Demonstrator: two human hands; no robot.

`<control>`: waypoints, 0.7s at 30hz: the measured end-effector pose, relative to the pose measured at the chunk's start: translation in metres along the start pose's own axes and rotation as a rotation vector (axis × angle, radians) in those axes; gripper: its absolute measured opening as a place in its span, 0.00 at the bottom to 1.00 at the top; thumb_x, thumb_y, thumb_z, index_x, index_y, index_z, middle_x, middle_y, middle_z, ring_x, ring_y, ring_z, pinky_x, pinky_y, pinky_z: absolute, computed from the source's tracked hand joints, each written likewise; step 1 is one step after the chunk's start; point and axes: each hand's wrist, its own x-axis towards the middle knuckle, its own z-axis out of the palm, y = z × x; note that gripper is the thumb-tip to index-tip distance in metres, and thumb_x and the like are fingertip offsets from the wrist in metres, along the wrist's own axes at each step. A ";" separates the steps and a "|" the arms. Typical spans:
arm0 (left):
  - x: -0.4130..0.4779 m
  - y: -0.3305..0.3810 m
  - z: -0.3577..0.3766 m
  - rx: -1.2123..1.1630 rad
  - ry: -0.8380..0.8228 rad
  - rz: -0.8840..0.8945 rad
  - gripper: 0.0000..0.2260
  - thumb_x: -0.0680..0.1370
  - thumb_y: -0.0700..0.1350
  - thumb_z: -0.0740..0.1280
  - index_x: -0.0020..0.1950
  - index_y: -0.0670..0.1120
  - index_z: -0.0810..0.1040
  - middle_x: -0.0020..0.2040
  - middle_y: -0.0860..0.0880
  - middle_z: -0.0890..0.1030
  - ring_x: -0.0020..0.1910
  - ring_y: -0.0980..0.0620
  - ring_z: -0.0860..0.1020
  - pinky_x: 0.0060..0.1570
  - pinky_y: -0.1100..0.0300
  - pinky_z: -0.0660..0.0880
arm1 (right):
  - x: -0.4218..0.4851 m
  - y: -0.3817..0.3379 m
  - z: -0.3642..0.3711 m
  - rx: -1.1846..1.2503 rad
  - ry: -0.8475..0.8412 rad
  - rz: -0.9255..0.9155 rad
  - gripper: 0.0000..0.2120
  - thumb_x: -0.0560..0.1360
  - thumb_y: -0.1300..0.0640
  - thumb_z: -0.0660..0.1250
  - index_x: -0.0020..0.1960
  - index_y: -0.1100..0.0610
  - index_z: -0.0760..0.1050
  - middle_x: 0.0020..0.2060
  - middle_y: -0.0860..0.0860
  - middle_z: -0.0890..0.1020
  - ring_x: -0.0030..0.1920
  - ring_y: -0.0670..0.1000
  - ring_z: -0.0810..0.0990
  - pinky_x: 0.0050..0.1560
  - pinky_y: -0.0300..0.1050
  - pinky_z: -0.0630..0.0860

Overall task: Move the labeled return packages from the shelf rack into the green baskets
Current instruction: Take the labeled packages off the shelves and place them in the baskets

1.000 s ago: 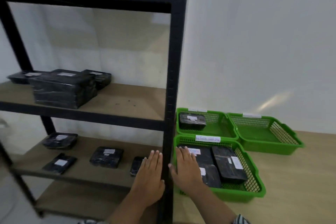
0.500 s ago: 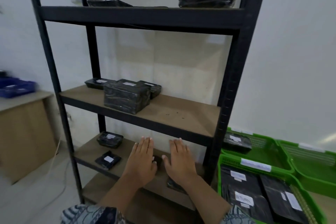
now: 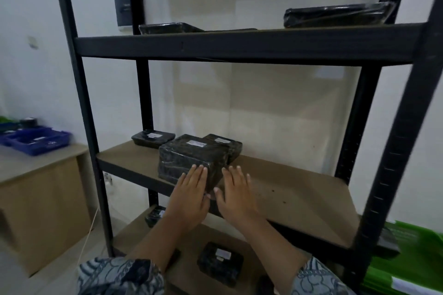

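Both hands moved up to the middle shelf [image 3: 299, 189]; left hand [image 3: 189, 195] and right hand [image 3: 236, 195], flat and empty, flank the big package [image 3: 189, 158] at frame center.

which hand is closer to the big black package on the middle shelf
Left. The left hand overlaps the big black package's front right corner, fingers spread flat. The right hand is just off its right side, over bare shelf.

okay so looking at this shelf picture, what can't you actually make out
Head view only:
- Text on the big package's label: too small, blurred.
- Green baskets: cut off by the right edge, behind the rack post.
- Whether the left hand or right hand touches that package: unclear.
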 end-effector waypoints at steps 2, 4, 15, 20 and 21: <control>0.012 -0.016 0.001 -0.017 0.045 -0.005 0.34 0.74 0.56 0.41 0.75 0.40 0.52 0.76 0.42 0.56 0.75 0.46 0.50 0.70 0.53 0.43 | 0.018 -0.006 0.000 -0.010 0.031 -0.005 0.28 0.81 0.45 0.50 0.78 0.55 0.52 0.78 0.53 0.54 0.78 0.52 0.46 0.76 0.52 0.42; 0.019 -0.033 0.003 -0.058 0.064 -0.029 0.33 0.75 0.56 0.43 0.75 0.40 0.55 0.75 0.42 0.58 0.75 0.46 0.52 0.70 0.53 0.46 | 0.034 -0.012 0.002 -0.011 0.047 -0.001 0.28 0.81 0.45 0.49 0.77 0.54 0.53 0.77 0.53 0.55 0.78 0.52 0.47 0.76 0.52 0.43; 0.064 -0.163 0.011 -0.214 0.139 -0.019 0.29 0.77 0.55 0.46 0.73 0.40 0.60 0.73 0.41 0.64 0.73 0.44 0.58 0.70 0.48 0.55 | 0.105 -0.060 0.028 -0.055 0.103 0.133 0.26 0.81 0.42 0.47 0.76 0.53 0.58 0.77 0.53 0.57 0.78 0.53 0.49 0.77 0.56 0.47; 0.087 -0.228 0.027 -0.226 0.092 0.033 0.31 0.76 0.57 0.44 0.75 0.41 0.58 0.74 0.42 0.61 0.74 0.45 0.56 0.70 0.48 0.55 | 0.132 -0.077 0.034 -0.072 0.124 0.326 0.26 0.80 0.42 0.47 0.72 0.52 0.65 0.75 0.53 0.61 0.76 0.54 0.55 0.75 0.56 0.54; 0.090 -0.237 0.031 -0.232 0.065 0.043 0.31 0.76 0.57 0.44 0.75 0.41 0.57 0.75 0.42 0.60 0.74 0.46 0.55 0.71 0.48 0.54 | 0.135 -0.078 0.034 -0.062 0.129 0.382 0.24 0.80 0.42 0.49 0.71 0.51 0.66 0.74 0.53 0.62 0.75 0.54 0.57 0.74 0.56 0.55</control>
